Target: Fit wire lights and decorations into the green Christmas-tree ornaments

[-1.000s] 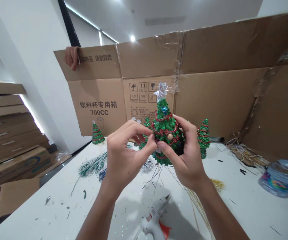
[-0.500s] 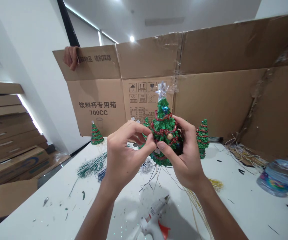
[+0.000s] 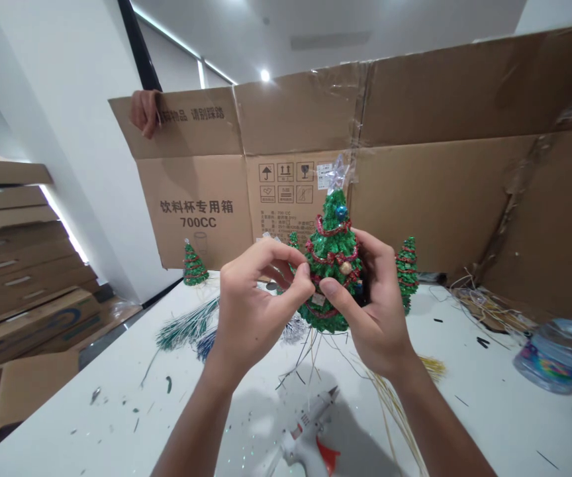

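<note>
A small green Christmas tree (image 3: 333, 248) with a clear star, red garland and small baubles stands upright in the air above the white table. My right hand (image 3: 373, 298) is wrapped round its right side, the thumb across its front. At the tree's left side my left hand (image 3: 266, 291) is closed in a pinch, thumb against forefinger; whatever lies between the fingertips is too small to make out. A small silvery piece (image 3: 318, 299) shows low on the tree's front. Below the hands a white glue gun (image 3: 308, 434) with a red trigger lies on the table.
Smaller trees stand at the back left (image 3: 195, 265) and right (image 3: 407, 273). Green bristly strands (image 3: 184, 324), yellow wires (image 3: 395, 411) and scraps lie about. A water bottle (image 3: 559, 351) is at right. Behind rises a cardboard sheet (image 3: 439, 199); another person's hand grips its top left.
The tree and both hands have shifted slightly right in view, and the tree's star has turned a little. The pinch of my left hand and hold of my right hand remain.
</note>
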`<action>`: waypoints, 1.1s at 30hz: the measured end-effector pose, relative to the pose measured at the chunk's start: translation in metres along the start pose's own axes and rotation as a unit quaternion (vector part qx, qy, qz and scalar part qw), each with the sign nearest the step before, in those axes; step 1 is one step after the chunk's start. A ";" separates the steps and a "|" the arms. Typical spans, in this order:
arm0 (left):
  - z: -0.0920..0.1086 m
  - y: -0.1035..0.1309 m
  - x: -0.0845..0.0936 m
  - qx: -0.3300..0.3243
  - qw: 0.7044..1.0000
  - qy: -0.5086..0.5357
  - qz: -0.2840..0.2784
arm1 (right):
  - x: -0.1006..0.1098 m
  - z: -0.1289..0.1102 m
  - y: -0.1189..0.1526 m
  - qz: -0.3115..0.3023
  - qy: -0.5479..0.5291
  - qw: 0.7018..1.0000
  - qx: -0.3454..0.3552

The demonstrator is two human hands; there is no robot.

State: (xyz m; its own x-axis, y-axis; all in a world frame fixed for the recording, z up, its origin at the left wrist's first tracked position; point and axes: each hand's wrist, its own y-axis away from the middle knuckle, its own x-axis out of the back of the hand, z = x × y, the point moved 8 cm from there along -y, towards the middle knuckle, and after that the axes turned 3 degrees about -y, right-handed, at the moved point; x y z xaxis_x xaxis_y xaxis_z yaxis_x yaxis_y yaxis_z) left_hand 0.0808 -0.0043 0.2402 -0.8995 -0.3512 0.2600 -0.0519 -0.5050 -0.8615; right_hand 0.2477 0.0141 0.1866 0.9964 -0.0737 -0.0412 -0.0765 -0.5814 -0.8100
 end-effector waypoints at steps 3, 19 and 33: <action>0.000 0.000 -0.001 0.002 1.000 0.000 0.001 | 0.001 0.000 0.000 0.008 0.007 1.000 0.004; 0.002 0.003 0.004 0.003 1.000 -0.008 0.026 | 0.001 0.000 0.000 0.015 0.010 1.000 -0.003; 0.007 0.003 0.006 -0.013 0.999 -0.035 0.037 | 0.001 -0.003 0.001 0.021 0.060 0.998 0.028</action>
State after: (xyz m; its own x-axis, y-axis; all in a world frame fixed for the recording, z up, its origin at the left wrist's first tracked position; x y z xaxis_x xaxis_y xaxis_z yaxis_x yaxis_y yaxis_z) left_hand 0.0779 -0.0136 0.2420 -0.8684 -0.4419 0.2250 0.0014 -0.4560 -0.8900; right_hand 0.2482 0.0115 0.1873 0.9805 -0.1962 -0.0081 -0.1131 -0.5301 -0.8404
